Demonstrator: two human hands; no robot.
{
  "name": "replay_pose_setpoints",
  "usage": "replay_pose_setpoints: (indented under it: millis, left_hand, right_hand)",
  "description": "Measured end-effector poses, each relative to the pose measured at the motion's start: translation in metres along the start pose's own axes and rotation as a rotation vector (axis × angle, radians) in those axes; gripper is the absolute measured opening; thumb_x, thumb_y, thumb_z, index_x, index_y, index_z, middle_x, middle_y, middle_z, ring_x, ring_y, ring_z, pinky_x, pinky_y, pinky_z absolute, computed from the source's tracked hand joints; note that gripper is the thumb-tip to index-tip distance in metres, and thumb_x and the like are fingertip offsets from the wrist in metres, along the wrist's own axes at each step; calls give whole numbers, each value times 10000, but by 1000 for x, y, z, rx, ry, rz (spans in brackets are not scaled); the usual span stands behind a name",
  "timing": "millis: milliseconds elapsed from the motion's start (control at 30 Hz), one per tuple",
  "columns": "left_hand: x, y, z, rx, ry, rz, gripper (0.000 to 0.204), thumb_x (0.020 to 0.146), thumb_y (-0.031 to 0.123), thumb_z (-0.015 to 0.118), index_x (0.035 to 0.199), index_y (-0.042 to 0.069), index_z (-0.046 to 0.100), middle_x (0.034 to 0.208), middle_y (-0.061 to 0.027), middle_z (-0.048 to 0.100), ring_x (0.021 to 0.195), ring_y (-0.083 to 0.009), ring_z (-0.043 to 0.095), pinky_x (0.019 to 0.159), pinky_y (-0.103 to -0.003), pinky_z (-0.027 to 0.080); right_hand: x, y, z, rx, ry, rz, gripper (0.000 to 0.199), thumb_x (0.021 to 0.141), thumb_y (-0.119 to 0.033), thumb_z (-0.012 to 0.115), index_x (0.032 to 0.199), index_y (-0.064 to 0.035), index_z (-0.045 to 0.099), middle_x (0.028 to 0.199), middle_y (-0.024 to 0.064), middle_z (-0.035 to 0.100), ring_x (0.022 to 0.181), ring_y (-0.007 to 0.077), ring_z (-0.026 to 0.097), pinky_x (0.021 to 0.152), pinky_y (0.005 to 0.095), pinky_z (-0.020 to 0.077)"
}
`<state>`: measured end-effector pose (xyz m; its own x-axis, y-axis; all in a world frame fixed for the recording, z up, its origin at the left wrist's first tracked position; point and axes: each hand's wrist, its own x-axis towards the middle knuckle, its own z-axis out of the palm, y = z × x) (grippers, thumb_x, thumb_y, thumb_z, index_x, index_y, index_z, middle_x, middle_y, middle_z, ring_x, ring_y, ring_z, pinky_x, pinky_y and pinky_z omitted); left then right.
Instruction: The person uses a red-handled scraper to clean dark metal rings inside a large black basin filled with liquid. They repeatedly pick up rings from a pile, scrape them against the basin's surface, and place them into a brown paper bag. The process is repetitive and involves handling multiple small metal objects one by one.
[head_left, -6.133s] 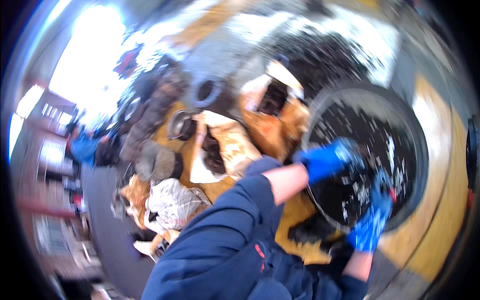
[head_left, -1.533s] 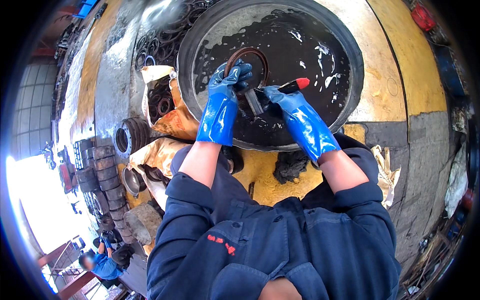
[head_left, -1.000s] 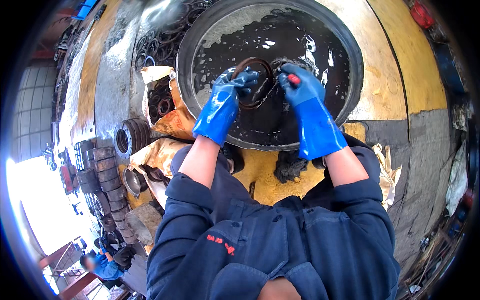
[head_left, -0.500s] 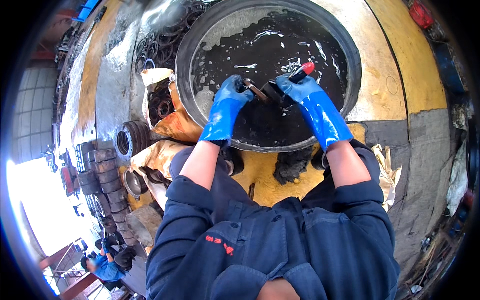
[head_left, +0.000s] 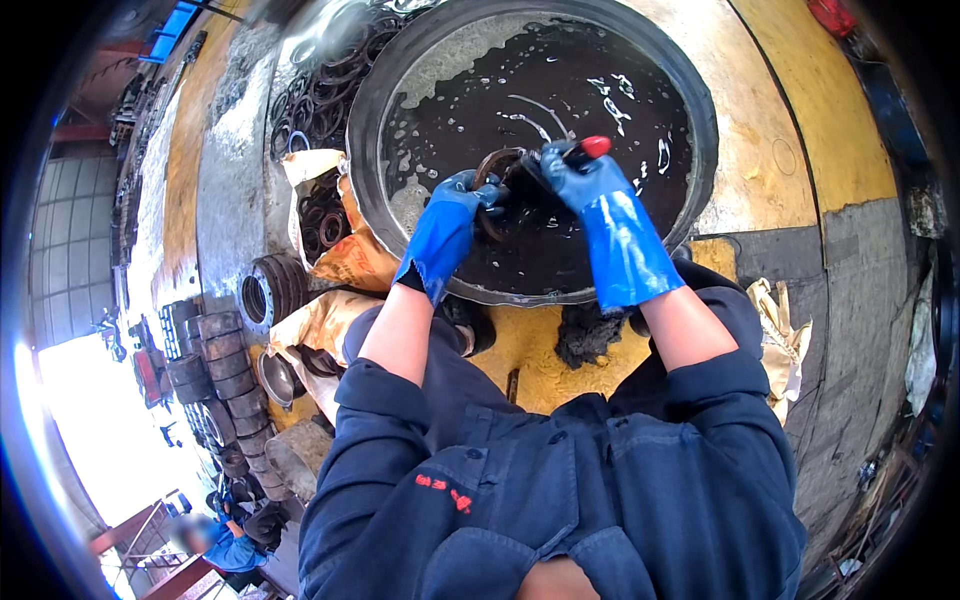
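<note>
Both hands wear blue rubber gloves above a round black tub [head_left: 705, 150] of dark, foamy liquid. My left hand [head_left: 466, 194] is closed around a brownish metal ring [head_left: 488, 168], held tilted over the liquid with its curve showing above and below the fingers. Just to its right, my right hand [head_left: 572, 178] grips a brush [head_left: 594, 147] by its handle; the red end sticks out past the fingers. The brush's dark head is blurred and lies close to the ring, and I cannot tell whether they touch.
Left of the tub, a torn sack [head_left: 350, 245] holds rings, with a heap of dark rings [head_left: 335, 90] beyond it. Stacked metal cylinders [head_left: 225, 355] stand farther left. A black rag [head_left: 588, 335] lies between my feet. Another person [head_left: 228, 548] sits at lower left.
The ring has turned from nearly edge-on to showing its round curve. My right hand with the brush has shifted slightly left, toward the ring's upper side.
</note>
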<state>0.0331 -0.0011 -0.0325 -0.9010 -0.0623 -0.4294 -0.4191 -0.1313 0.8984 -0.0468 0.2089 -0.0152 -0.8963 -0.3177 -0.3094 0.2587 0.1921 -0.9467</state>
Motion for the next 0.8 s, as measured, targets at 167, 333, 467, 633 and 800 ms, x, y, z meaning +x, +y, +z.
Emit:
replay_pose_setpoints:
  millis: [167, 333, 467, 633, 800]
  left_hand:
    - [-2, 9, 8, 0, -98, 179, 280, 950, 99, 655, 1208, -7, 676, 1076, -77, 717, 994, -150, 648, 917, -279, 496]
    - [-8, 16, 17, 46, -41, 41, 307, 960, 92, 674, 1246, -19, 657, 1117, -99, 711, 1000, -154, 651, 927, -283, 506]
    - [-5, 17, 17, -99, -43, 2, 314, 941, 89, 676, 1233, -24, 653, 1037, -84, 717, 900, -146, 664, 846, -286, 538]
    - [3, 4, 5, -142, -10, -10, 296, 967, 82, 650, 1243, -18, 617, 1091, -129, 714, 939, -207, 698, 846, -325, 585]
    - [-13, 18, 17, -200, 53, -160, 247, 981, 205, 641, 1171, 47, 647, 1053, -80, 715, 948, -191, 683, 854, -337, 568]
  right_hand:
    - [15, 10, 10, 145, -175, -287, 275, 952, -220, 695, 1164, -48, 726, 1107, 101, 747, 1032, 160, 691, 911, 301, 552]
    - [5, -7, -5, 228, -21, -140, 296, 926, -283, 716, 1084, -35, 743, 973, 88, 766, 889, 201, 723, 829, 353, 554]
    - [12, 22, -32, -58, 197, 77, 322, 917, -311, 719, 1072, -29, 741, 958, 90, 763, 875, 205, 720, 816, 357, 550]
    - [34, 49, -22, -181, 250, 206, 357, 906, -345, 723, 1057, -22, 738, 938, 93, 759, 857, 209, 718, 800, 361, 545]
    - [27, 30, -24, -123, 143, 281, 331, 912, -307, 707, 1091, -32, 739, 971, 68, 744, 879, 157, 683, 825, 321, 531]
